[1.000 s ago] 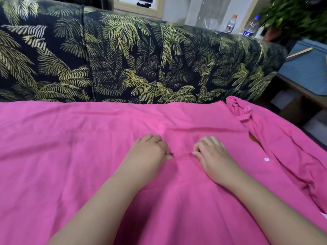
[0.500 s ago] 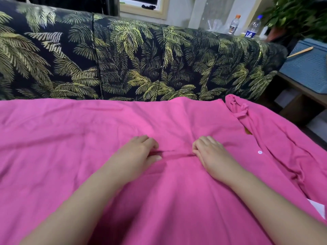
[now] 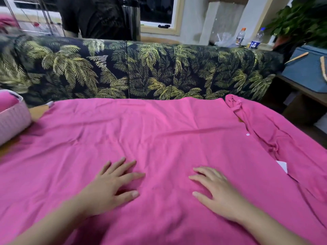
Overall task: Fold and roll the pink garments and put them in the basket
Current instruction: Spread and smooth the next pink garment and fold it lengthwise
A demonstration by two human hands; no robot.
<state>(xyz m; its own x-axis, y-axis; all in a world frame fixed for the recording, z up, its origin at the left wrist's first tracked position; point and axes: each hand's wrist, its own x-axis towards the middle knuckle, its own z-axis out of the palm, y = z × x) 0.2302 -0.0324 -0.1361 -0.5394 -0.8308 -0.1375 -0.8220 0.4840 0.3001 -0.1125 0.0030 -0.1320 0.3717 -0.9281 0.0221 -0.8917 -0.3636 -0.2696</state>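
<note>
A large pink garment (image 3: 159, 135) lies spread flat across the surface in front of me, with a white button and a bunched collar part (image 3: 235, 105) at its right side. My left hand (image 3: 113, 186) rests flat on the cloth with its fingers spread. My right hand (image 3: 215, 190) lies flat beside it, a little apart, fingers also spread. Neither hand grips the fabric. At the far left stands a pale pink woven basket (image 3: 12, 121) with pink cloth inside it.
A sofa back with a dark palm-leaf cover (image 3: 141, 68) runs behind the garment. A person in dark clothes (image 3: 95, 16) stands beyond it. A wooden side table with a blue bag (image 3: 306, 71) is at the right, with bottles (image 3: 256, 38) and a plant behind.
Both hands let go of the pinched fold, opened flat and drew back toward me and apart. The view tilted up and widened, bringing the basket into sight.
</note>
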